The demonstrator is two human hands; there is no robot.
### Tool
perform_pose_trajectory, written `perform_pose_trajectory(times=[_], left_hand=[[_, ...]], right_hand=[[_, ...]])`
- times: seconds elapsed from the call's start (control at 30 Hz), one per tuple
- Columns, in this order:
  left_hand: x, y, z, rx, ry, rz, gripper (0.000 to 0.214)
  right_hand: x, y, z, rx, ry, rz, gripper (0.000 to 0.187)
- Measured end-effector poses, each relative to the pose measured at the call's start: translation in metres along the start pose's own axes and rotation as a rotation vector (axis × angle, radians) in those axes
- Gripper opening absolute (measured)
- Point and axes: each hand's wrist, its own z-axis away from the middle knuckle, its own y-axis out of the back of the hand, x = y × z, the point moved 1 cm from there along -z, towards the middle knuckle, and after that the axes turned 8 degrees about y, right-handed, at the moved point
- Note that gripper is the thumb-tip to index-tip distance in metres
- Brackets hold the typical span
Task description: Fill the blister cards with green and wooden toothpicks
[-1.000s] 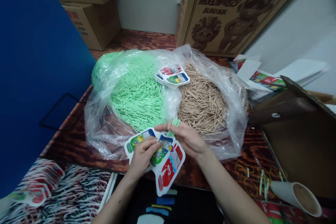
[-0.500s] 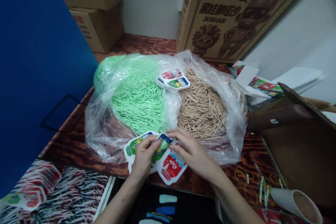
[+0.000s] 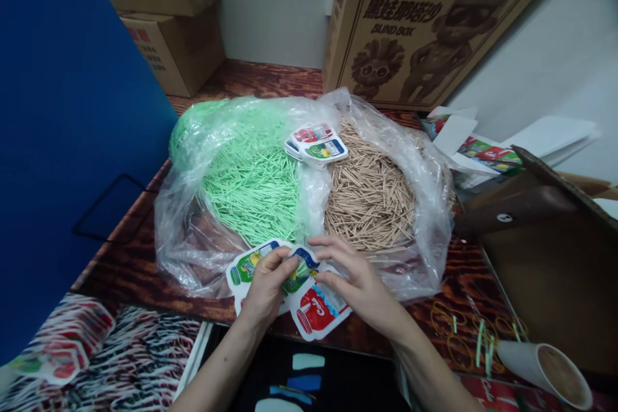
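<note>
My left hand [image 3: 266,283] pinches a die-cut printed card with drink pictures, its thumb pressed on the green-and-blue part [image 3: 302,267]. A red Cola part [image 3: 316,312] hangs below on the right, and another green part [image 3: 248,265] shows on the left. The fingers of my right hand [image 3: 350,273] are stretched and apart at the card's right edge; whether they touch it is hard to tell. Behind the hands lie a clear bag of short green sticks [image 3: 255,187] and a bag of brown sticks [image 3: 371,196]. Similar cards [image 3: 316,143] rest between them.
Many packed cards [image 3: 140,354] fill a box at lower left. A paper cup [image 3: 545,367] lies tipped at lower right, near rubber bands [image 3: 458,351] and loose green sticks [image 3: 479,342]. Cardboard boxes [image 3: 434,32] stand behind; an open carton [image 3: 550,283] is at right.
The card's red Cola part has shifted slightly to the right, and its upper blue edge looks more curved. My left hand keeps its pinch; the right fingers have barely moved.
</note>
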Motion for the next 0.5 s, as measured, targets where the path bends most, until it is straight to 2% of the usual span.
perform_pose_trajectory(times=[0.1,0.17,0.23,0.3,0.4,0.47,0.5], left_hand=[[-0.004,-0.002,0.002,0.013,0.001,-0.037,0.024],[-0.003,-0.002,0.004,-0.010,-0.038,-0.132,0.023],[0.004,-0.003,0.008,-0.095,-0.085,-0.305,0.020],[0.016,-0.004,0.012,-0.231,-0.116,-0.556,0.018],[0.030,-0.008,0.016,-0.402,-0.198,-0.910,0.017],[0.034,-0.012,0.017,-0.441,-0.265,-0.984,0.025],[0.034,-0.014,0.016,-0.441,-0.290,-0.989,0.029]], right_hand=[[-0.002,0.001,0.000,-0.052,0.062,0.134,0.012],[-0.004,0.004,0.001,-0.040,0.070,0.191,0.015],[-0.007,0.007,0.005,0.024,0.070,0.226,0.019],[-0.011,0.008,0.009,0.078,0.085,0.250,0.024],[-0.017,0.003,0.015,-0.023,0.121,0.233,0.025],[-0.017,0.000,0.017,-0.096,0.106,0.184,0.021],[-0.015,-0.001,0.017,-0.093,0.080,0.157,0.018]])
